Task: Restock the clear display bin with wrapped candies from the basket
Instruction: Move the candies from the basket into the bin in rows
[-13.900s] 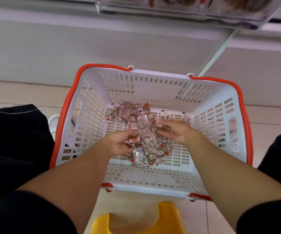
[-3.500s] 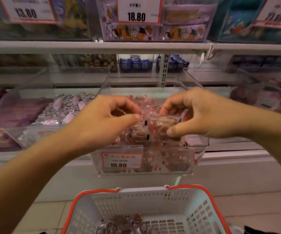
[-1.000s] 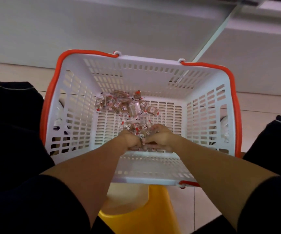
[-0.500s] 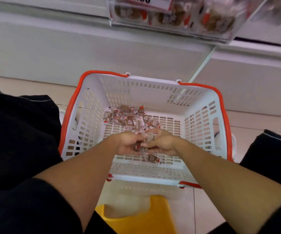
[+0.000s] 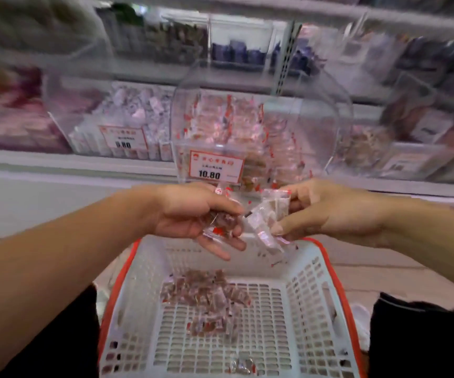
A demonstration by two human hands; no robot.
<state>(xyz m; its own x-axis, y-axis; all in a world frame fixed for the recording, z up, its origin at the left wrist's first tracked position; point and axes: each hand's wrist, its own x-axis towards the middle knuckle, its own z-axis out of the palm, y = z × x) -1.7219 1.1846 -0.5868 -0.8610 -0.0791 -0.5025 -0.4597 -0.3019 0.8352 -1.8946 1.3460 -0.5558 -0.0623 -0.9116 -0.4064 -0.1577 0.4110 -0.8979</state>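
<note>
Both hands (image 5: 193,214) (image 5: 329,211) raised from basket (image 5: 337,309), each gripping candies (image 5: 221,225).

We see the clear bin (image 5: 261,126) on the shelf, its lid raised, part-filled with red-and-clear wrapped candies and bearing a 10.80 price tag in front. Below it sits the white basket (image 5: 313,290) with a red rim; a loose heap of candies (image 5: 206,293) lies on its slotted floor, a few more near the front wall. Our left hand (image 5: 193,216) and right hand (image 5: 326,211) each hold a bunch above the basket.
</note>
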